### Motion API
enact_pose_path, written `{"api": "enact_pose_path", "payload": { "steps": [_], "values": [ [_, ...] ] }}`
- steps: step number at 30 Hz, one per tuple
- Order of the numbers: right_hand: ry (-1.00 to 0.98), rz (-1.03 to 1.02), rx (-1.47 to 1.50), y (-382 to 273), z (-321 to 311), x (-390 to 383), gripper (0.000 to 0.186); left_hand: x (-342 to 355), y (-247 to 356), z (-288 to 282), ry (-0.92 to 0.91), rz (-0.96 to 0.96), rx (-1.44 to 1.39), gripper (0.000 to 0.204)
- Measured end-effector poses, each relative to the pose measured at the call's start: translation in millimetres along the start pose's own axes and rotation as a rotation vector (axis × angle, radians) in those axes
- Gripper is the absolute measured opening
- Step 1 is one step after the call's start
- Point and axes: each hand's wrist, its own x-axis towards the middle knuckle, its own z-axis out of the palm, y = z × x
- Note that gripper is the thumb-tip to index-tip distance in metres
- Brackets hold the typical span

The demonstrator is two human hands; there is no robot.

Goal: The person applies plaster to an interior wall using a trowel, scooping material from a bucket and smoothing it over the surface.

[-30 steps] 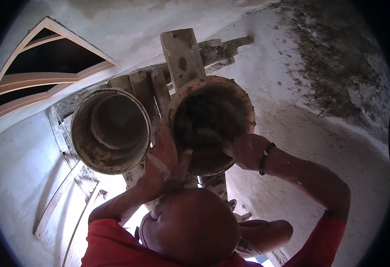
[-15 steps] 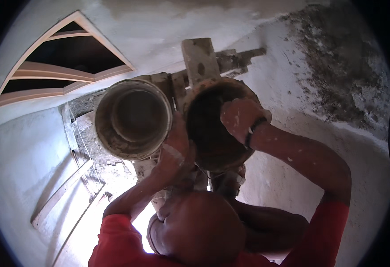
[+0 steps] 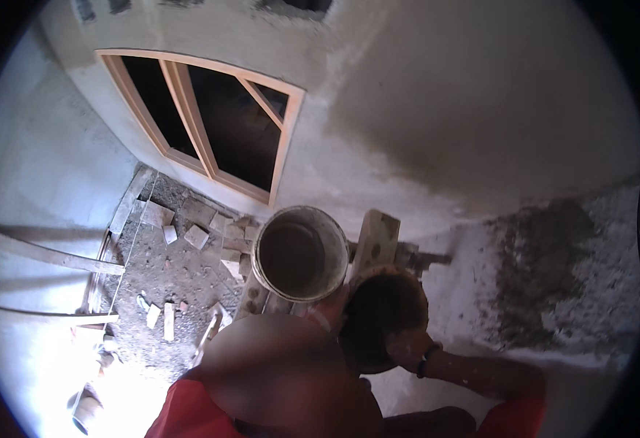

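Observation:
A pale, dirty bucket (image 3: 260, 252) stands beside a darker, mud-crusted bucket (image 3: 418, 299) on rough boards (image 3: 380, 230). My left hand (image 3: 324, 306) is between the two buckets, touching near their sides, its fingers mostly hidden. My right hand (image 3: 406, 349), with a dark band at the wrist, reaches into the darker bucket, fingers curled on something I cannot make out in the shadow. A large blurred, rounded bare body part (image 3: 272, 369) at the bottom covers part of my left arm.
A wooden window frame (image 3: 285, 146) is set in the plastered wall (image 3: 466, 109). Rubble floor (image 3: 152, 277) with loose blocks (image 3: 158, 214) lies at left, below planks (image 3: 57, 255) against the side wall. A rough, stained wall (image 3: 539, 285) is at right.
The view has swung up toward the window wall, placing the buckets lower in it. My right hand moved from the rim over the darker bucket's middle, and is now at its lower right inside.

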Motion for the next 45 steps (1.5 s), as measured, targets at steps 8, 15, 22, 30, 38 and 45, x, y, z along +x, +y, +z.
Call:
{"api": "enact_pose_path", "payload": {
  "steps": [8,15,22,30,38,45],
  "values": [
    [0.053,0.072,0.078,29.7,-29.5,-37.1,0.023,-92.4,-39.0,-68.4,-0.016,0.054,0.056,0.031],
    [-0.108,0.012,0.022,34.0,40.2,18.6,0.025,-60.7,-50.9,-136.5,0.586,-0.069,0.388,0.042],
    [0.221,0.070,0.205,53.9,6.4,-49.4,0.017,7.2,-38.7,-165.9,0.245,-0.403,-0.276,0.050],
    [0.408,0.243,0.295,44.7,88.0,-51.9,0.015,17.5,-63.0,-157.4,0.357,-0.113,-0.413,0.048],
    [0.643,0.329,0.360,47.6,123.5,-68.3,0.019,76.6,101.4,-181.9,0.118,0.333,0.414,0.056],
    [0.804,0.388,0.407,43.9,124.1,-76.9,0.029,121.9,180.8,-153.8,-0.137,0.378,0.803,0.064]
  ]
}}
